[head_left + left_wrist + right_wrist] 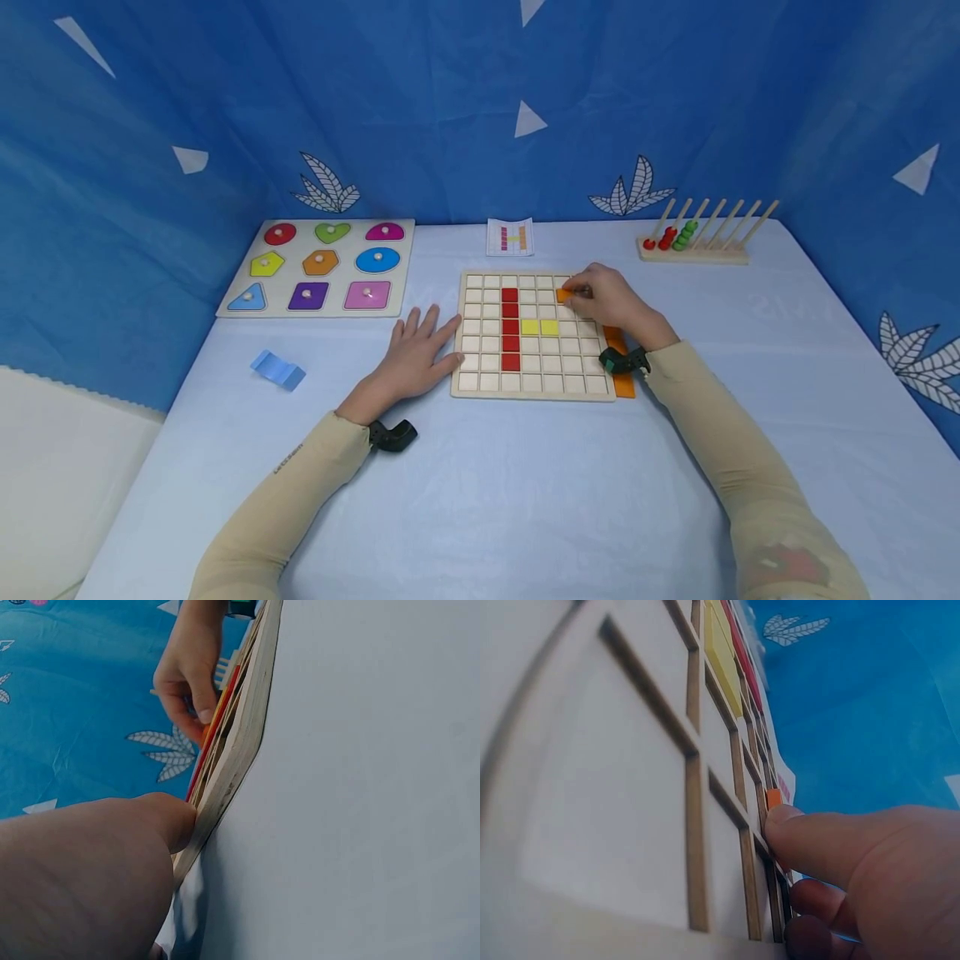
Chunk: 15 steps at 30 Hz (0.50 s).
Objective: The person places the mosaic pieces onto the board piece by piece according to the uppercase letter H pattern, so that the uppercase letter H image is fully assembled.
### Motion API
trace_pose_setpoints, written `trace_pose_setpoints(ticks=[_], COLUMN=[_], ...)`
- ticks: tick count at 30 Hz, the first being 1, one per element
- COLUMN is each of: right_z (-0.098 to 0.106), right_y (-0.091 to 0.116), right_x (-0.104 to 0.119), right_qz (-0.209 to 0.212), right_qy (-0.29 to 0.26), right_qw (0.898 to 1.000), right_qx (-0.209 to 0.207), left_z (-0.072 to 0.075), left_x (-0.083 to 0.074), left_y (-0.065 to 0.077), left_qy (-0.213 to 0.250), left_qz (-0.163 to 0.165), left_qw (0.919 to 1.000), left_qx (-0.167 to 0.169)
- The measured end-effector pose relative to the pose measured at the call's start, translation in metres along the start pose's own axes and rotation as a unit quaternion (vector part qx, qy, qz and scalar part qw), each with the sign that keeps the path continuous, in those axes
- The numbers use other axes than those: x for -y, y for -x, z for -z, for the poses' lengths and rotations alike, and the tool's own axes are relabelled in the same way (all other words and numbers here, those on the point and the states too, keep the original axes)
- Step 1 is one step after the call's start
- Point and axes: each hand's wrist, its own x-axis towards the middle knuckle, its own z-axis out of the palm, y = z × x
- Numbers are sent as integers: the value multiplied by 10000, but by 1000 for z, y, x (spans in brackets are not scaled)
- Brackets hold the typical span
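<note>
I see my right hand (611, 302) pinching an orange tile (563, 295) over the grid board (534, 392) near its far right corner. My left hand (415, 354) lies flat on the counter (525, 500), touching the board's left edge.

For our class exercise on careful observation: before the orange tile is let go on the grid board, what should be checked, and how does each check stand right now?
1. Grid board steadied: ok, the left hand lies flat against its left edge.
2. Orange tile under control: ok, the right hand pinches it at the fingertips.
3. Tile over a free cell: ok, the cells around it in the upper right look unfilled.
4. Tile seated flush in its cell: cannot tell, fingers cover it.
5. Pattern card readable: ok, it lies uncovered beyond the board.
6. Spare orange pieces reachable: ok, they lie along the board's right edge.
</note>
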Motion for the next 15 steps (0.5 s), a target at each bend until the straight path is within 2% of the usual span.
trace_pose_setpoints(ticks=[15], right_z=[1], right_y=[1], right_x=[-2], right_qz=[56], right_qy=[-30], right_qw=[10000], right_qx=[-6], left_z=[0], left_x=[0], left_y=[0], left_qy=[-29], left_qz=[6], left_qw=[10000], left_qx=[-13])
